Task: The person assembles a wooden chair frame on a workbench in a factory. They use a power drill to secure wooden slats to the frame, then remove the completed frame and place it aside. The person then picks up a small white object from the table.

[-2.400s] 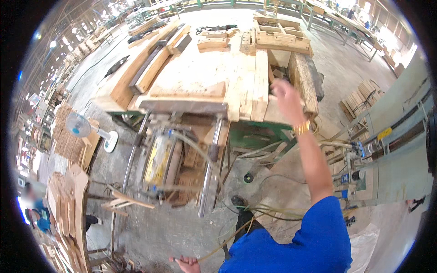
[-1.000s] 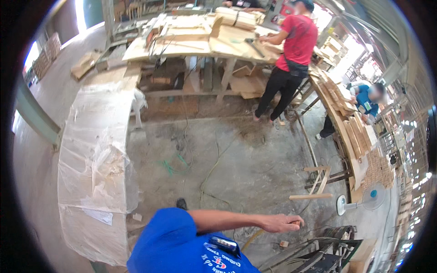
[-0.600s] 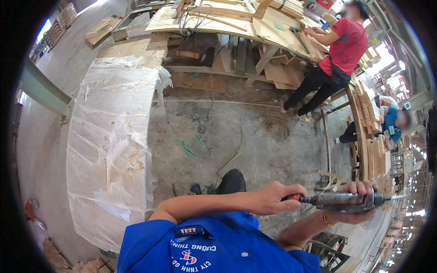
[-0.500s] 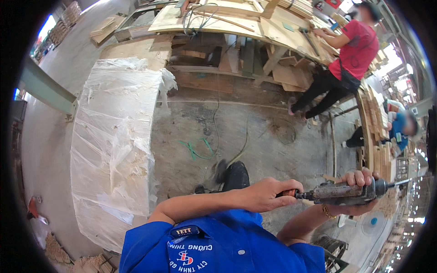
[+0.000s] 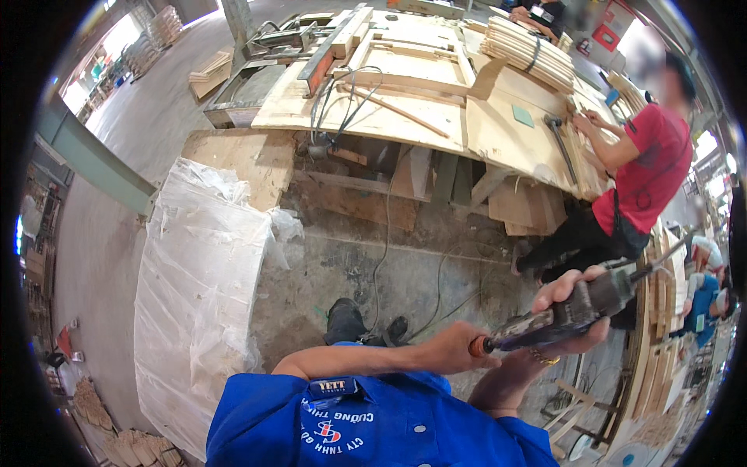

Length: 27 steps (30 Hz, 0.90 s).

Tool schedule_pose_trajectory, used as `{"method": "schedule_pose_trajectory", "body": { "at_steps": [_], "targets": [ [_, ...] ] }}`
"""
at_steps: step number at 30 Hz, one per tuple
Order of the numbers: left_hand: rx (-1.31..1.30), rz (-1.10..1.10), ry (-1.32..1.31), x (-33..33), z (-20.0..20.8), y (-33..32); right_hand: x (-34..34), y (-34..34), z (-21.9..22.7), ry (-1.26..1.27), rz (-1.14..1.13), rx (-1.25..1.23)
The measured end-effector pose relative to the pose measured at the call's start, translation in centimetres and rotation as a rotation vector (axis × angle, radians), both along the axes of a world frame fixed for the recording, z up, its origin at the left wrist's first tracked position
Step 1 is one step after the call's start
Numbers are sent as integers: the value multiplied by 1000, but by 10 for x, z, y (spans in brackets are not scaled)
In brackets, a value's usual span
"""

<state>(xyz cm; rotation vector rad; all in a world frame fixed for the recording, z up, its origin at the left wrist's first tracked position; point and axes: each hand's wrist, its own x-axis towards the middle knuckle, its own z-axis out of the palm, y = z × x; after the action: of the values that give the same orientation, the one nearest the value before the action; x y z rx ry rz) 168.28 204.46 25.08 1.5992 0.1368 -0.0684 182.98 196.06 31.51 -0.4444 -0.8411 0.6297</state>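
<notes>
My right hand [image 5: 564, 289] is wrapped round the worn grey and black body of an in-line air tool [image 5: 537, 323]. A long thin metal bit [image 5: 661, 259] sticks out of the tool's front end, tilted up to the right. My left hand [image 5: 443, 350] is closed at the tool's rear, on its orange-ringed end [image 5: 481, 345]. Whether a hose runs on from there is hidden by the hand. The tool is held in front of my body, above the floor, and touches nothing else.
A wooden workbench [image 5: 420, 128] with frames, slats and a hammer [image 5: 559, 140] stands ahead. A co-worker in a red shirt [image 5: 650, 163] works at its right. A plastic-wrapped stack [image 5: 202, 288] stands on my left. Hoses [image 5: 383, 257] trail across the floor. Timber [image 5: 657, 358] is stacked at right.
My view has tilted up, so more of the workbench shows. The air tool has swung so its bit points further up. My feet have shifted. Both hands keep their hold.
</notes>
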Motion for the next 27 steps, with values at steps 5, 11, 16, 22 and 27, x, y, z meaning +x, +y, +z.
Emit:
{"method": "schedule_pose_trajectory", "body": {
  "at_steps": [5, 11, 16, 22, 27],
  "targets": [
    [-224, 114, -64, 42, -39, 47, 41, 80, -36, 193, -80, -203],
    [47, 211, -93, 97, -39, 181, 120, 204, -60, 209, -268, -633],
    [1027, 271, -661, 136, -49, 324, 178, 299, -103, 560, 212, -791],
    [1387, 42, -777, 173, -75, 449, 144, 379, -129, 476, 787, -1120],
    [1324, -31, -602, 187, -80, 478, 174, 421, -169, 217, 1043, -1110]
  ]
}}
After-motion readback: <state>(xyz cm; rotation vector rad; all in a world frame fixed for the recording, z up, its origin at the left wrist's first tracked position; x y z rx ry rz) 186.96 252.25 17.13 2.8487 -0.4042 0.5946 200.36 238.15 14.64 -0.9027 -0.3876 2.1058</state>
